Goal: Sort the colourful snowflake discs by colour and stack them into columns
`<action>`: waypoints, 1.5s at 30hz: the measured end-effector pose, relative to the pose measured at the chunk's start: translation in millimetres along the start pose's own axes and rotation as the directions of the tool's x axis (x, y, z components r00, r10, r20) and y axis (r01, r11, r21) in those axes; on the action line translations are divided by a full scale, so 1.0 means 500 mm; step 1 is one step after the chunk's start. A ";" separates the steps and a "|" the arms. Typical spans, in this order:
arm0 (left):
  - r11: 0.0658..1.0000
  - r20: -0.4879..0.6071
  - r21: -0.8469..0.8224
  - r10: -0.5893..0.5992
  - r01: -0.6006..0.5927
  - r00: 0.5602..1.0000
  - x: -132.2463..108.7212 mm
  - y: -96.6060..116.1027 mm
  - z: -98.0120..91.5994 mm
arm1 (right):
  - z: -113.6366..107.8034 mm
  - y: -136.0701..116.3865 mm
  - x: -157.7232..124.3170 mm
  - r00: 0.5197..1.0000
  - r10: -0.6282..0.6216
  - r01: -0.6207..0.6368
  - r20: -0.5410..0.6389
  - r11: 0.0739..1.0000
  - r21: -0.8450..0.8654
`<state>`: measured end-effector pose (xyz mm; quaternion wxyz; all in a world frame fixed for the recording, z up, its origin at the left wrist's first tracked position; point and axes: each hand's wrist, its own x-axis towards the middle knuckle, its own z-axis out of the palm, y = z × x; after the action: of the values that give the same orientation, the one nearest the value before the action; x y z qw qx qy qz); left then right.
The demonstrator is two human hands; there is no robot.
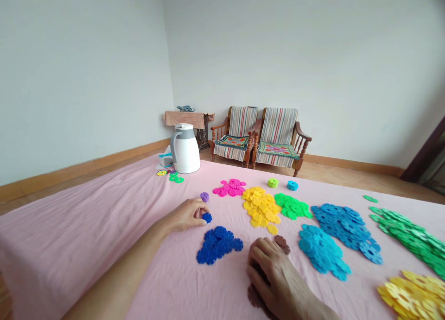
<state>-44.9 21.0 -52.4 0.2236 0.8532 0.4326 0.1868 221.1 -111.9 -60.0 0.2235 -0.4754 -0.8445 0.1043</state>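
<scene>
At the far left, a few small green and yellow discs (173, 176) are lying on a pink sheet (76, 250), just beside a white jug (185, 151). The left hand (183, 216) is resting with its fingers curled inward, their tips (199, 212) touching a dark blue disc (207, 217), though I can't tell whether they're pinching it. A purple disc (204, 197) is lying just beyond, and a dark blue heap (217, 246) is spreading just below. Farther along, pink (229, 187), yellow (260, 206) and green heaps (292, 206) are lining up across the sheet. The right hand (274, 276) is bending over brown discs (281, 244), and I can't tell whether it's gripping them. Light blue (323, 251) and blue heaps (344, 229) are lying to its right, with larger green (406, 239) and yellow heaps (412, 294) at the far edge.
</scene>
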 end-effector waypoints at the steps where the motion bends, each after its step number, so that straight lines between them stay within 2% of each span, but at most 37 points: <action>1: 1.000 -0.004 0.002 0.004 -0.004 1.000 0.000 -0.002 0.001 | 0.000 0.000 0.000 1.000 0.001 -0.001 0.007 1.000 0.003; 9: 0.999 -0.018 0.011 0.033 -0.032 0.999 0.001 -0.013 0.000 | -0.001 -0.003 0.004 1.000 0.001 -0.001 0.017 1.000 0.008; 13: 0.997 -0.041 0.020 0.080 -0.079 0.996 -0.001 0.011 -0.004 | -0.001 -0.003 0.002 1.000 -0.002 0.002 0.013 1.000 0.009; 20: 0.973 0.066 0.005 0.228 -0.229 0.971 -0.003 0.061 0.012 | -0.001 -0.002 0.001 1.000 -0.003 0.003 0.023 1.000 0.000; 26: 0.973 0.110 0.016 0.228 -0.231 0.967 0.000 0.066 0.031 | 0.001 -0.001 0.000 1.000 -0.001 0.001 0.026 1.000 0.006; 32: 0.965 0.074 0.036 0.256 -0.259 0.964 0.000 0.069 0.032 | 0.002 0.001 0.001 1.000 0.003 -0.004 0.020 1.000 0.005; 35: 0.973 -0.012 0.042 0.227 -0.226 0.974 -0.001 0.065 0.015 | 0.002 0.001 0.002 1.000 0.000 0.000 0.021 1.000 0.010; 39: 0.994 -0.129 0.055 0.099 -0.092 0.987 -0.002 0.043 -0.013 | 0.002 0.001 0.002 1.000 -0.009 0.008 0.021 1.000 0.007; 42: 0.997 -0.095 0.068 0.032 -0.026 0.995 -0.002 0.023 -0.020 | 0.003 0.001 0.001 1.000 -0.010 0.010 0.018 1.000 0.002; 45: 0.997 -0.035 0.069 0.037 -0.035 0.999 -0.002 0.008 -0.013 | 0.003 0.001 0.000 1.000 -0.012 0.012 0.012 1.000 0.002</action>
<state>-45.8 19.6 -45.1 0.1830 0.8645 0.4273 0.1914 220.7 -111.4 -61.6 0.2193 -0.4694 -0.8486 0.1066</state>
